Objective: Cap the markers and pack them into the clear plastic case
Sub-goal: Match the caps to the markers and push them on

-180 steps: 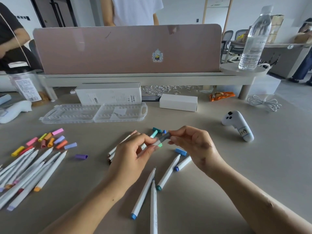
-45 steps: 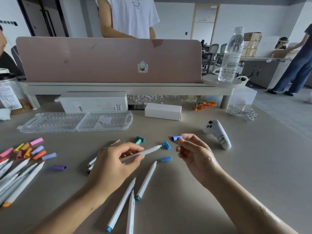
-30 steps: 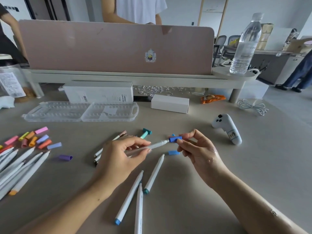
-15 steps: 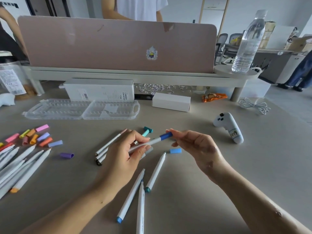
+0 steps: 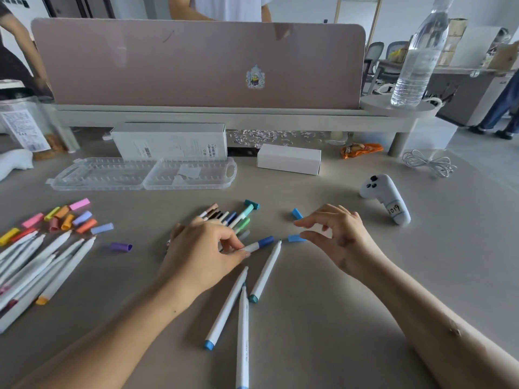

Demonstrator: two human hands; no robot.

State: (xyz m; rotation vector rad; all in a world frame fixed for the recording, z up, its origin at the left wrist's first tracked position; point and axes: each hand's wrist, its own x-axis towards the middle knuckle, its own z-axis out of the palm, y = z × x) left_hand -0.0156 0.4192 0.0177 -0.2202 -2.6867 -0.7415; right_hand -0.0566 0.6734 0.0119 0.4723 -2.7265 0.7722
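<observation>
Blue-capped marker (image 5: 259, 243) is pinched by the left hand (image 5: 202, 255); right hand (image 5: 337, 234), fingers loosely spread, hovers beside a loose cap (image 5: 295, 238). Pinch it squarely, open end outward; case (image 5: 143, 175) lies far left

Pink divider (image 5: 196, 63), purple cap (image 5: 121, 246)

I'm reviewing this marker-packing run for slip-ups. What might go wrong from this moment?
Wrong cap: two similar blue caps lie by the right hand, the near cap beside its thumb and the far cap beyond. Either might end up on the uncapped marker.
Rolling: the left hand pinches a blue-capped marker, while the clear case sits open beyond the capped pile, so loose markers may scatter.
</observation>
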